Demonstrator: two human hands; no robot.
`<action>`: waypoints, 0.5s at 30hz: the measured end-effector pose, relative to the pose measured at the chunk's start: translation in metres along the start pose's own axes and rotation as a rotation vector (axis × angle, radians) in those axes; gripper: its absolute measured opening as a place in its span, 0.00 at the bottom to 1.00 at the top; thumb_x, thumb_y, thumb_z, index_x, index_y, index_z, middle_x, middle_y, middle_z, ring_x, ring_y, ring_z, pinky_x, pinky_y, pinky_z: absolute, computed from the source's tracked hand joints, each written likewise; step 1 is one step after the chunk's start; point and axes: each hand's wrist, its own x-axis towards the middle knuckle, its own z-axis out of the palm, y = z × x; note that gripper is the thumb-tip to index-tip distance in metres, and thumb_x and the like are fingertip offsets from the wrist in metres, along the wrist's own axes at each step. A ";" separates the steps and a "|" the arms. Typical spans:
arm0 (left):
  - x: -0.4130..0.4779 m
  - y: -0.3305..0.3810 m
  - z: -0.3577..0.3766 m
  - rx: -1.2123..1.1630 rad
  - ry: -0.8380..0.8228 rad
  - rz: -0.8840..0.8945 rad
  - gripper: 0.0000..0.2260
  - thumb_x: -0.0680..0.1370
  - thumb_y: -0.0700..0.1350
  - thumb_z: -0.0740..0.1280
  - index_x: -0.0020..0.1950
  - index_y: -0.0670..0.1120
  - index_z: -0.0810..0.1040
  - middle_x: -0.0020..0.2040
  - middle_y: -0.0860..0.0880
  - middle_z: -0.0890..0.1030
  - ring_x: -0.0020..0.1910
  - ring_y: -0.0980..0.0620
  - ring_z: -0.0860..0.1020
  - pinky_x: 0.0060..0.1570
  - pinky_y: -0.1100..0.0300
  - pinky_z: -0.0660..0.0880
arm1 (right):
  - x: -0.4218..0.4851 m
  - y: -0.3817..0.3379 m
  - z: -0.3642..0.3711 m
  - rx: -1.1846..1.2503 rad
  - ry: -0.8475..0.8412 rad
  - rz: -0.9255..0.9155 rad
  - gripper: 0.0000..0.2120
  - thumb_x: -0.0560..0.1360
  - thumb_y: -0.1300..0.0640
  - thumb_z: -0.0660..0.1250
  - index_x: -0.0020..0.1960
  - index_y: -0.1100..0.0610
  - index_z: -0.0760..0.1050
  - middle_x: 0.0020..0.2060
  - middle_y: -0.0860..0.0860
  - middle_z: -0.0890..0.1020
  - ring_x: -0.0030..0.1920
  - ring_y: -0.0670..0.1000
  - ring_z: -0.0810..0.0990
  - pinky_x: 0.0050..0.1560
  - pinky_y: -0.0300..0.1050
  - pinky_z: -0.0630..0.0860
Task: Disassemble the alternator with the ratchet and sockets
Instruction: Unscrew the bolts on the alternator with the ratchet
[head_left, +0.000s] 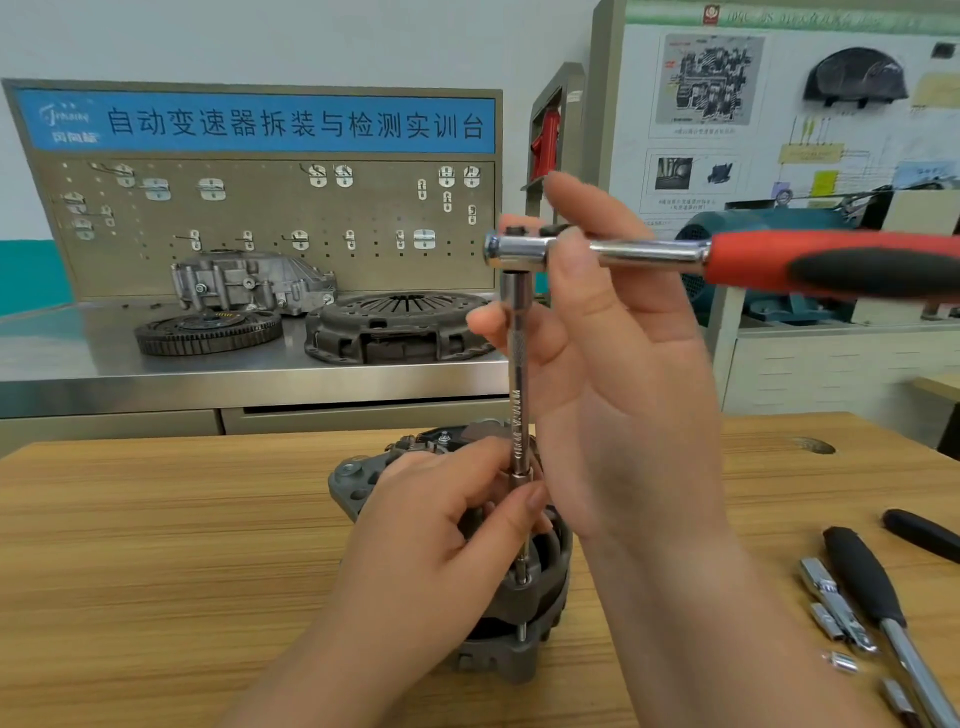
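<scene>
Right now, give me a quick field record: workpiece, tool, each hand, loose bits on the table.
workpiece: alternator, standing on wooden table
tool: ratchet, red-black handle pointing right, on extension bar running straight down to the alternator housing
left hand: pinches the bar's lower end
right hand: fingers mostly straight, behind ratchet head and upper bar; firm hold not clear
loose: sockets, black-handled tool, table right
behind: clutch cover, toothed flywheel on steel bench
</scene>
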 end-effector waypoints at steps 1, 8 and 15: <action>0.000 0.000 0.000 0.004 -0.003 -0.009 0.14 0.75 0.61 0.56 0.43 0.55 0.76 0.33 0.58 0.79 0.40 0.57 0.75 0.43 0.71 0.63 | 0.000 0.000 0.001 -0.061 -0.005 -0.037 0.09 0.75 0.59 0.65 0.50 0.47 0.80 0.42 0.44 0.81 0.37 0.44 0.80 0.51 0.48 0.75; 0.000 0.003 0.000 -0.010 0.009 0.057 0.10 0.77 0.57 0.57 0.40 0.57 0.73 0.30 0.64 0.73 0.34 0.63 0.72 0.41 0.63 0.63 | 0.001 0.001 -0.006 0.078 0.004 0.115 0.11 0.77 0.51 0.61 0.56 0.50 0.77 0.50 0.50 0.83 0.32 0.48 0.81 0.45 0.41 0.78; 0.001 0.002 -0.001 -0.015 0.009 0.050 0.10 0.77 0.56 0.57 0.44 0.57 0.77 0.34 0.69 0.77 0.39 0.66 0.75 0.41 0.61 0.65 | 0.000 0.001 -0.002 -0.003 -0.016 0.032 0.09 0.77 0.56 0.62 0.53 0.48 0.79 0.46 0.47 0.82 0.34 0.47 0.80 0.47 0.43 0.76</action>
